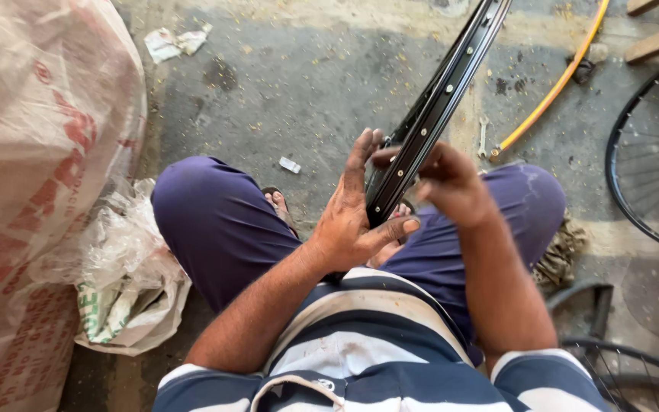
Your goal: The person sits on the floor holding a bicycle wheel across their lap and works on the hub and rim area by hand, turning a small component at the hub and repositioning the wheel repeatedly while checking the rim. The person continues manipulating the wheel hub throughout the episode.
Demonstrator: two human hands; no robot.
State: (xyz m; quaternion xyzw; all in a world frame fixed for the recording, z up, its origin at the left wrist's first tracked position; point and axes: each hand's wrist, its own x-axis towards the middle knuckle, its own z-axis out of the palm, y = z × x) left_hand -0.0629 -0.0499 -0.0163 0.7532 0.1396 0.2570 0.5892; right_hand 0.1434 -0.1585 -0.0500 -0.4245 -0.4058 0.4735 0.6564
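A bare black bicycle rim (442, 95) with a row of small spoke holes stands on edge between my knees and runs up to the top of the view. My left hand (348, 210) grips its lower part from the left, thumb across the rim's edge near my lap. My right hand (451, 183) is closed on the rim from the right, fingers curled against its inner face. I sit with purple trousers and a striped shirt, feet in sandals on the concrete floor.
A large filled plastic sack (36, 145) and crumpled plastic bags (127, 282) lie at my left. A small wrench (483, 136) and a yellow hose (558, 80) lie on the floor ahead. Spoked wheels (646, 160) stand at right, a tyre (612, 362) at lower right.
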